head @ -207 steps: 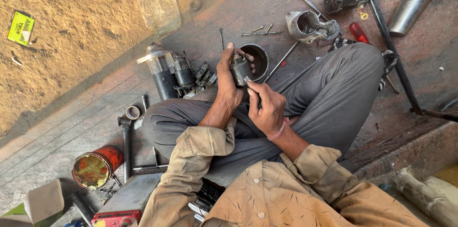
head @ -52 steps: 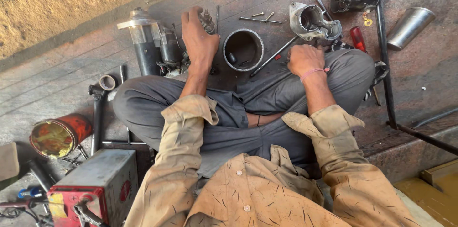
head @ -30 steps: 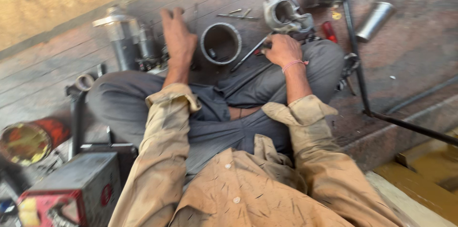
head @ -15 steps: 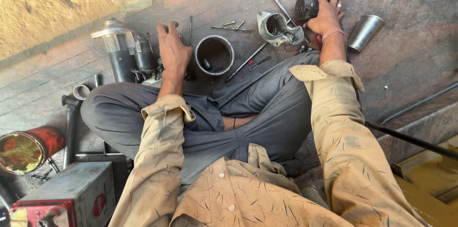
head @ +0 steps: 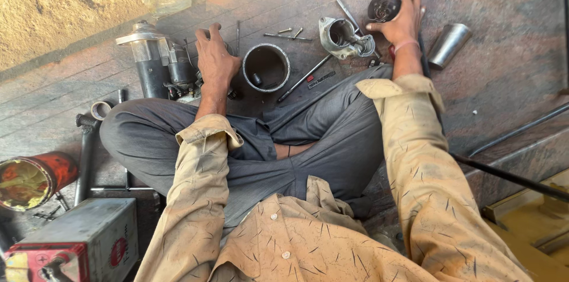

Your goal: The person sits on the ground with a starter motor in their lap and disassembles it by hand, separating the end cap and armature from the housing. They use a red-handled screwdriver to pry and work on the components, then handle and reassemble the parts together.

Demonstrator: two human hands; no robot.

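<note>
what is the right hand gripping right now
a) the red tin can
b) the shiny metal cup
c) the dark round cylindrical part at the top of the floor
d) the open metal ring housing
c) the right hand is wrapped around the dark round cylindrical part, while the shiny metal cup lies untouched beside it and the open metal ring housing sits by the left hand.

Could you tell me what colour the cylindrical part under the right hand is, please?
The cylindrical part is dark grey to black, seen in the head view.
</note>
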